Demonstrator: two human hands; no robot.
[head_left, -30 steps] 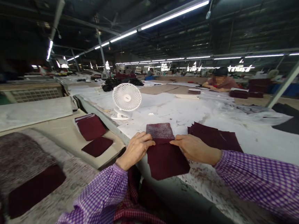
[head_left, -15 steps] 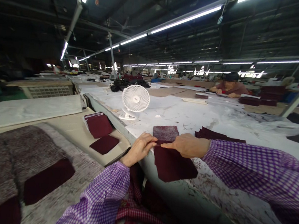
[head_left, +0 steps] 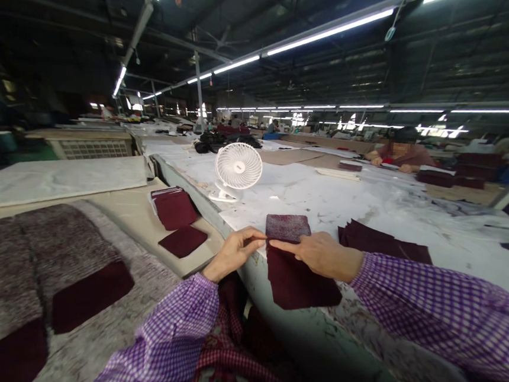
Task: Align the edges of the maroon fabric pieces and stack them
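Observation:
A dark maroon fabric piece (head_left: 302, 281) lies at the near edge of the white table, its lower part hanging over the edge. My left hand (head_left: 238, 250) is at its upper left corner, thumb and fingertips pinched together at the fabric edge. My right hand (head_left: 320, 253) rests on the piece, index finger stretched out and pressing near that same corner, the other fingers curled under. Just beyond the fingers lies a speckled grey-maroon rectangle (head_left: 287, 226). A fanned pile of maroon pieces (head_left: 383, 243) sits behind my right wrist.
A white fan (head_left: 239, 166) stands on the white table (head_left: 299, 186). To the left, a lower surface holds a maroon stack (head_left: 174, 209) and a single piece (head_left: 183, 241). Another maroon piece (head_left: 92, 296) lies on speckled cloth (head_left: 72, 240). A person (head_left: 402, 155) leans over the table farther back.
The view has shifted slightly, so the scene sits a little farther right. My right index fingertip has moved closer to the left fingertips at the fabric corner.

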